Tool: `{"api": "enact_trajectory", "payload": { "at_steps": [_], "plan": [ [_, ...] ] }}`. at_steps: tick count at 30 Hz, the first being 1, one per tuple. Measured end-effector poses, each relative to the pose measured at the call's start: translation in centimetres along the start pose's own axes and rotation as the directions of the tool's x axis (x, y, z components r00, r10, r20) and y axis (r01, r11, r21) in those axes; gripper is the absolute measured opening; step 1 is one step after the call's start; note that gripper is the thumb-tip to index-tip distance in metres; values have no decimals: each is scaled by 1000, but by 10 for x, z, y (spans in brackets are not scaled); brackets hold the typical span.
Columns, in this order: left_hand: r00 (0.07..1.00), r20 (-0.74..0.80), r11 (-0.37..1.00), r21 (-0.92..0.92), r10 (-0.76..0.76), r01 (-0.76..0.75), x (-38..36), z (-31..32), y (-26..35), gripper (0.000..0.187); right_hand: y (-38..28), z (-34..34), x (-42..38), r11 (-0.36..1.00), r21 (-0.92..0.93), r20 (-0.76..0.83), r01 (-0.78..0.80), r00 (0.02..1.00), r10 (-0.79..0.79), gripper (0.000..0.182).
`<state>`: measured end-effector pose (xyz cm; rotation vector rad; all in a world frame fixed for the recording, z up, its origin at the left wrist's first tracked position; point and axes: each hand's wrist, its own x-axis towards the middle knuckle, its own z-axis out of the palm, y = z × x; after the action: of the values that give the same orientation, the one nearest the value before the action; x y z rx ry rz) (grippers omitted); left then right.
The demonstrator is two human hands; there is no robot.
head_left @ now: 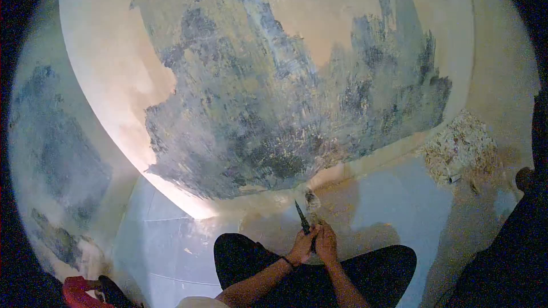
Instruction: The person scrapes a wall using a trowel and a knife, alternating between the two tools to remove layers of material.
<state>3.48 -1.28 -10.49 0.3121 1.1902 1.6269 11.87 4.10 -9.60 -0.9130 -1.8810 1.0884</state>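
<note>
My left hand (301, 245) and my right hand (326, 243) are together low in the frame, both wrapped around the handle of a dark scraper (302, 217). Its blade points up toward the bottom edge of the wall (274, 80), where grey-blue scraped patches show through cream paint. The blade tip is just short of the strip where wall meets floor. My knees in dark trousers (251, 254) spread out on either side of my hands. A dark band sits on my left wrist.
A pile of scraped paint flakes (459, 145) lies at the wall's foot on the right, with a small white object (454, 179) in it. The pale floor (171, 239) stretches left. A red and black object (85, 292) sits at the bottom left.
</note>
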Motion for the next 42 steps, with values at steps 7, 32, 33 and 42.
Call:
{"api": "enact_trajectory", "payload": {
  "at_steps": [7, 32, 33, 42],
  "plan": [
    [912, -8, 880, 266, 411, -394, 23, -16, -1, 18, -34, -14, 0, 994, 85, 37, -66, 997, 63, 40],
    [695, 270, 306, 751, 666, -585, -22, 18, 103, 44, -13, -9, 0, 935, 352, -43, 45, 999, -32, 42],
    [705, 242, 351, 733, 667, -583, -29, 30, 118, 43, -11, -19, 5, 856, 504, 48, -116, 993, 106, 34],
    [788, 283, 632, 478, 546, -610, -33, 109, 229, 40, 13, -37, 23, 418, 860, 61, -291, 874, 483, 7]
  ]
}}
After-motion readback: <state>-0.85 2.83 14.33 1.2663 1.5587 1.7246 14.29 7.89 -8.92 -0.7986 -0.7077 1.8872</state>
